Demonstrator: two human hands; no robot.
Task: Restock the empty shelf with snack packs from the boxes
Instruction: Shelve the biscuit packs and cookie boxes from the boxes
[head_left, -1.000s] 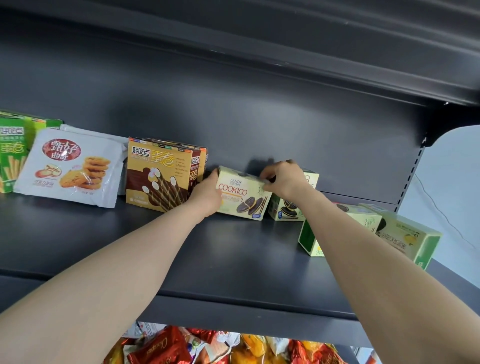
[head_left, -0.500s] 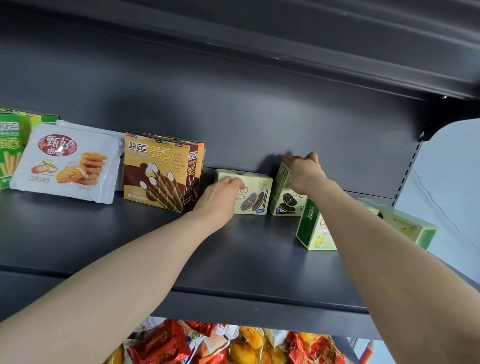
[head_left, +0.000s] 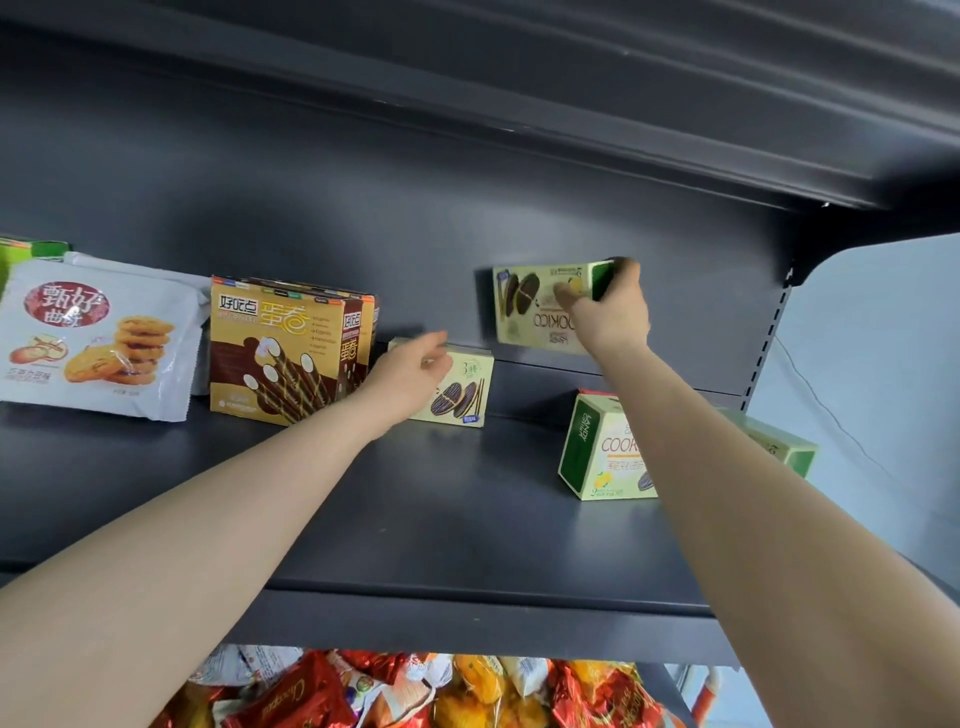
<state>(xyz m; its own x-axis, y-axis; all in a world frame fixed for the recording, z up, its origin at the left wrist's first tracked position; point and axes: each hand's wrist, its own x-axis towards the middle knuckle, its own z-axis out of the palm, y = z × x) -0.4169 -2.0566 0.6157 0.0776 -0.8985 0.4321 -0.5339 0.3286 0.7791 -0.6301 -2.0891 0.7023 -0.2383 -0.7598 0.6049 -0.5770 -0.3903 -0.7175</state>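
My right hand (head_left: 610, 312) grips a pale green Cookico biscuit box (head_left: 535, 306), lifted upside down against the shelf's back wall. My left hand (head_left: 413, 374) rests with loose fingers against another Cookico box (head_left: 462, 387) standing at the back of the dark shelf (head_left: 441, 519). A third Cookico box (head_left: 597, 449) stands further forward on the right, partly behind my right forearm. A fourth green box (head_left: 779, 449) lies past that arm at the shelf's right end.
On the left stand brown-and-gold egg roll boxes (head_left: 288, 348), a white cookie bag (head_left: 98, 335) and a green box (head_left: 31, 249) at the frame edge. Below the shelf lies a heap of red and orange snack packs (head_left: 415, 691). Another shelf (head_left: 571, 104) hangs overhead.
My right hand has lifted the second Cookico box off the shelf and turned it upside down. My left hand stays at the first box.
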